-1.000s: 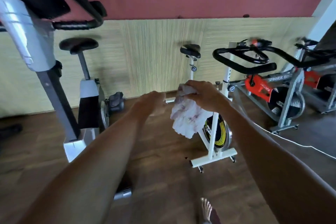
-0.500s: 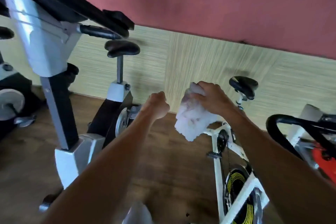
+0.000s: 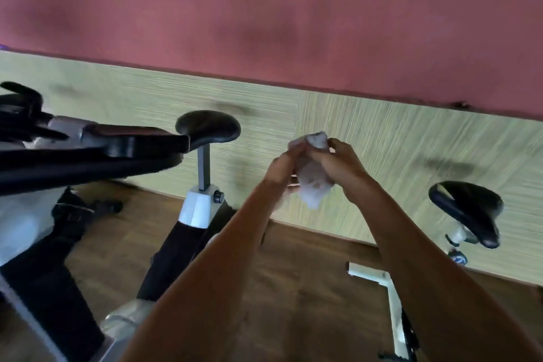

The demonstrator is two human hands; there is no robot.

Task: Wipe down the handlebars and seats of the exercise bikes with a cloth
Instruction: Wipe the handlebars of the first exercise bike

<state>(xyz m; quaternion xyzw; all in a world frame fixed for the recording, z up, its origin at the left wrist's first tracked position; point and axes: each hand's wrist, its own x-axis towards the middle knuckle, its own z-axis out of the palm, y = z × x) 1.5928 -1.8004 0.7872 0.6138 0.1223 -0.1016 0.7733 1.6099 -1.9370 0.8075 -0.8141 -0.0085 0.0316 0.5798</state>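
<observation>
A crumpled white cloth (image 3: 313, 179) is gripped between the left hand (image 3: 282, 167) and right hand (image 3: 340, 163), fingers curled round it, held up between two black bike seats (image 3: 208, 129), touching neither.

I see both hands bunching the white cloth (image 3: 312, 176) in mid-air: left hand (image 3: 281, 170) and right hand (image 3: 340, 166) gripping it, right of the black seat (image 3: 208, 129), handlebar (image 3: 88, 153) left of that seat.
</observation>
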